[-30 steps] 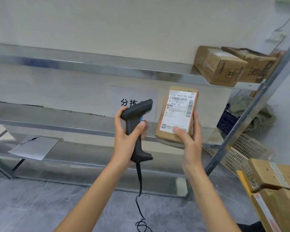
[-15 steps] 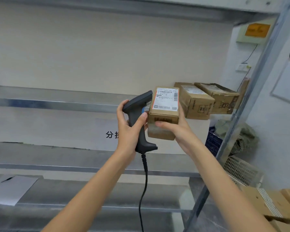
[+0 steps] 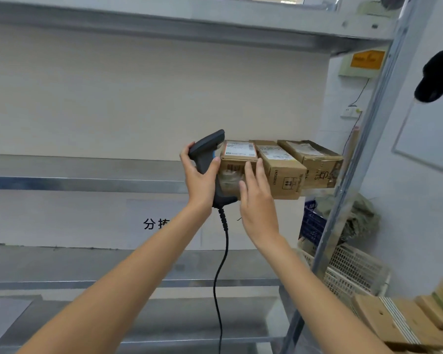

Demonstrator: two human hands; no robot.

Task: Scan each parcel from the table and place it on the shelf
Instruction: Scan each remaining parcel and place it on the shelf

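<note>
My left hand grips the scanner by its handle, fingers curled round it, cable hanging below. My right hand lies flat with straight fingers against the front face of the parcel. The parcel sits on the shelf, touching the left side of the second box; a third box stands to its right.

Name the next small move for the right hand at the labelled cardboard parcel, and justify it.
Probably draw the right hand back: its straight fingers only press the white-labelled brown cardboard parcel, which already sits on the grey metal shelf beside two other cardboard boxes.
</note>
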